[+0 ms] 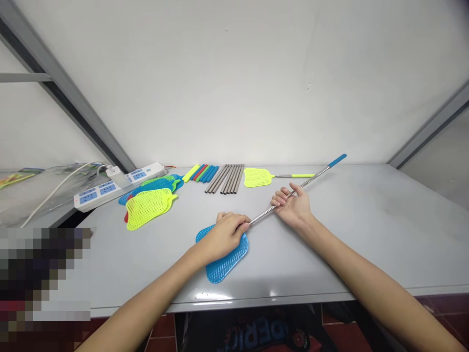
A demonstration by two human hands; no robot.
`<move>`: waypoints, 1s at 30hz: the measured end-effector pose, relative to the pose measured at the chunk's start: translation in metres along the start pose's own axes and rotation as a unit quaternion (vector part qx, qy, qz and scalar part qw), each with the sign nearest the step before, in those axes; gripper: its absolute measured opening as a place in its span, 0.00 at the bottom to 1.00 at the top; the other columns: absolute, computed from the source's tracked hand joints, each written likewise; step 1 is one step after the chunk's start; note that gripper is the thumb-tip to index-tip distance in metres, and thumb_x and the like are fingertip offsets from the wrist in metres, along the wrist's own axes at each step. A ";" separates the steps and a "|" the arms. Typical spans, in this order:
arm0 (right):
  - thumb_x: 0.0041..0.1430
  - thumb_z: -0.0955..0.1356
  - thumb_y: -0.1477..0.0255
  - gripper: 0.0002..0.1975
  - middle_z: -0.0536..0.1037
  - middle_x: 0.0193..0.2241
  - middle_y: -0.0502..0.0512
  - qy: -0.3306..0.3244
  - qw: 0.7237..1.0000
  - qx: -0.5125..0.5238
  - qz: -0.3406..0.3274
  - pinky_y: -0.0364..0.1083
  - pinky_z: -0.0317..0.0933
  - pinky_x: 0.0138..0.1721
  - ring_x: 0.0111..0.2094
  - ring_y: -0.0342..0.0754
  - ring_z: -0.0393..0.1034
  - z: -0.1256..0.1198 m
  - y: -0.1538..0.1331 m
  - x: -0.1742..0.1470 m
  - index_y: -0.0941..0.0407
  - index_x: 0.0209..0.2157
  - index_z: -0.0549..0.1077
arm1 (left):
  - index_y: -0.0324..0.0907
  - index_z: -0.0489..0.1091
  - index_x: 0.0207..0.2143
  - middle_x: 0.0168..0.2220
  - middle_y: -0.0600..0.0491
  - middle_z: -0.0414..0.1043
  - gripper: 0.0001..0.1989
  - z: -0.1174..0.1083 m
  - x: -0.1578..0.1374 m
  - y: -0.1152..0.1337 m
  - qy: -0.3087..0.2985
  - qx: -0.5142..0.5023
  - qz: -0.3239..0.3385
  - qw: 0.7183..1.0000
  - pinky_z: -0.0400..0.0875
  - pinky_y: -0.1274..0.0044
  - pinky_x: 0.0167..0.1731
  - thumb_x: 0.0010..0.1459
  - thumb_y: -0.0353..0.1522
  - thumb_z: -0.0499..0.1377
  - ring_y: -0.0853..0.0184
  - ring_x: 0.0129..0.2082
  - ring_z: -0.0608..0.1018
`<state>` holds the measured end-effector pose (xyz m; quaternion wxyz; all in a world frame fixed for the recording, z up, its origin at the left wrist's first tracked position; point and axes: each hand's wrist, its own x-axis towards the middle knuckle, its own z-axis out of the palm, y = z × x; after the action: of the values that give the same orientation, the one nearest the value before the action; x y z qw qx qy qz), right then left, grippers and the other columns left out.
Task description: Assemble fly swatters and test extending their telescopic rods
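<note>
A blue fly swatter (227, 264) with a long extended metal rod and a blue grip at its far end slants up to the right across the table's front half. My left hand (230, 232) is closed on its neck, where the rod meets the mesh head, and covers part of that head. Palm up, my right hand (293, 210) curls its fingers round the middle of the rod, thumb raised beside it. Behind my hands lies a yellow fly swatter (258, 177) with a short metal rod and yellow grip.
Several metal tubes (229, 180) and coloured grips (201, 173) lie along the back of the grey table (366, 234). Loose yellow mesh heads (146, 208) overlap blue, green and red ones at left. Beyond them sits a power strip (106, 188) with a white cable.
</note>
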<state>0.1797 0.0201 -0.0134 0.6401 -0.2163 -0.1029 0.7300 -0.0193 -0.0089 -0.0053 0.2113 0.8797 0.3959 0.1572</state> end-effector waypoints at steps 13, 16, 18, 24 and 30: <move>0.49 0.56 0.72 0.12 0.49 0.11 0.44 0.075 0.991 0.034 -0.107 0.39 0.48 0.13 0.12 0.38 0.45 -0.014 -0.047 0.017 0.56 0.16 0.48 | 0.41 0.59 0.24 0.25 0.55 0.62 0.14 -0.002 -0.001 -0.001 -0.005 0.042 -0.014 0.999 0.53 0.72 0.37 0.57 0.35 0.40 0.68 0.31 0.63; 0.48 0.56 0.73 0.14 0.46 0.09 0.43 0.084 0.991 0.039 -0.095 0.39 0.45 0.12 0.11 0.37 0.42 -0.016 -0.044 0.017 0.56 0.15 0.43 | 0.41 0.57 0.22 0.24 0.55 0.59 0.14 -0.001 -0.002 -0.004 -0.034 0.043 -0.009 0.998 0.54 0.73 0.36 0.57 0.34 0.39 0.68 0.29 0.62; 0.48 0.56 0.74 0.16 0.44 0.09 0.43 0.090 0.990 0.047 -0.096 0.39 0.43 0.11 0.10 0.37 0.39 -0.017 -0.038 0.016 0.56 0.15 0.41 | 0.41 0.56 0.22 0.23 0.55 0.59 0.15 -0.003 -0.002 -0.006 -0.032 0.052 0.000 0.998 0.54 0.72 0.36 0.57 0.33 0.38 0.68 0.29 0.61; 0.46 0.57 0.75 0.17 0.40 0.08 0.43 0.091 0.986 0.081 -0.116 0.40 0.39 0.09 0.10 0.39 0.34 -0.016 -0.027 0.011 0.56 0.15 0.38 | 0.40 0.55 0.21 0.23 0.54 0.59 0.15 -0.008 -0.003 -0.009 0.000 0.124 0.015 0.992 0.52 0.72 0.33 0.57 0.32 0.38 0.67 0.28 0.60; 0.45 0.58 0.76 0.18 0.39 0.09 0.43 0.062 0.982 0.109 -0.144 0.40 0.39 0.09 0.11 0.39 0.33 -0.012 -0.025 0.006 0.56 0.15 0.39 | 0.40 0.54 0.21 0.22 0.54 0.58 0.15 -0.004 -0.003 -0.009 -0.007 0.123 0.017 0.992 0.52 0.72 0.33 0.57 0.32 0.37 0.68 0.28 0.60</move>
<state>0.2073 0.0290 -0.0147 0.7633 -0.1730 -0.0131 0.6223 -0.0289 -0.0045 -0.0068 0.1017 0.9067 0.3955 0.1052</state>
